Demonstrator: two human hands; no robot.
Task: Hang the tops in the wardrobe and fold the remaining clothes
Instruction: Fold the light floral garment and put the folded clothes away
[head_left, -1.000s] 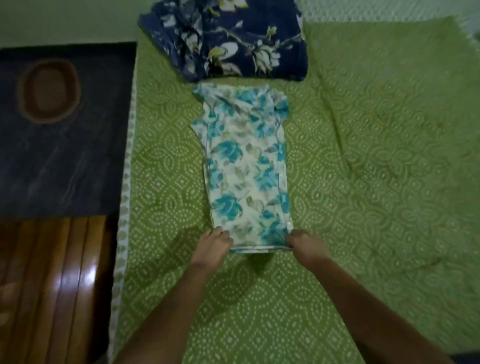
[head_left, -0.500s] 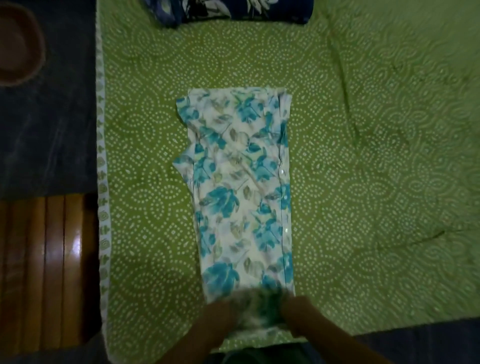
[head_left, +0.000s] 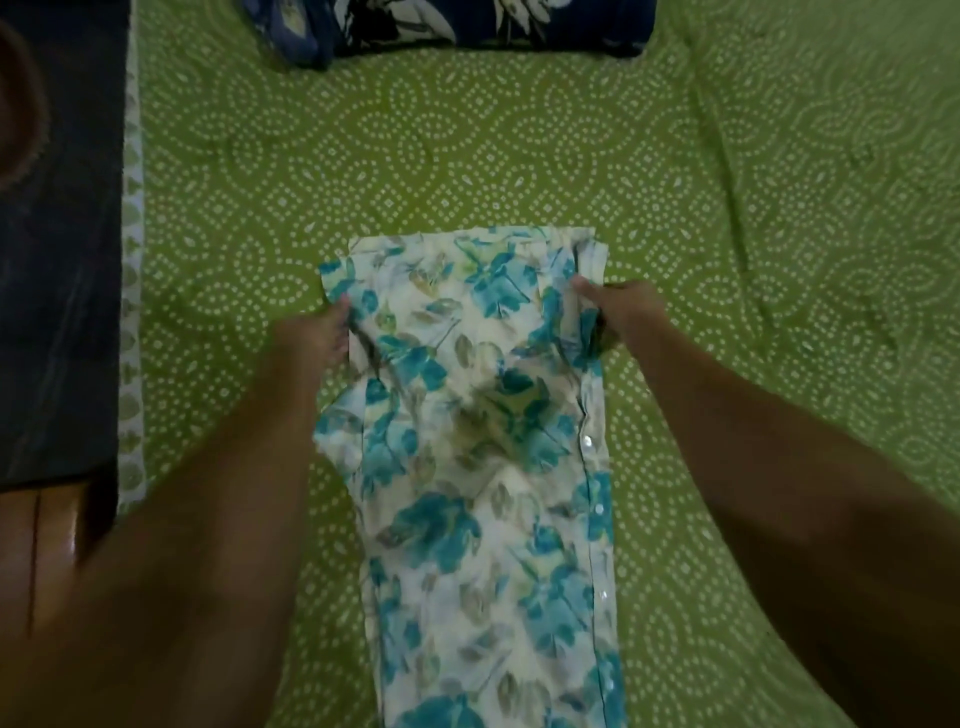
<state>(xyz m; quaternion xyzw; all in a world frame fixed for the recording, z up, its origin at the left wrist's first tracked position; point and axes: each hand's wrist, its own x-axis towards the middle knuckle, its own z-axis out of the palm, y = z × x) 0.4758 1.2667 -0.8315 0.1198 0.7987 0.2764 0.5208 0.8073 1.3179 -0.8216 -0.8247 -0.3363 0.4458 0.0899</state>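
A white garment with teal flowers (head_left: 483, 499) lies lengthwise on the green dotted bedspread (head_left: 779, 260), a row of small buttons down its right edge. My left hand (head_left: 317, 338) grips its left edge near the far end. My right hand (head_left: 621, 312) pinches the right edge at about the same height. The cloth between my hands is lifted and rumpled, and the far end lies flat beyond them. Both forearms reach in from the bottom corners.
A folded navy floral cloth (head_left: 467, 23) lies at the far edge of the bedspread. A dark rug (head_left: 57, 260) covers the floor to the left, with wooden floor (head_left: 47, 530) below it. Open bedspread stretches to the right.
My hands moved from the garment's near hem up toward its far end, carrying cloth with them. The camera has tilted down and closer; the navy cloth slid toward the top edge.
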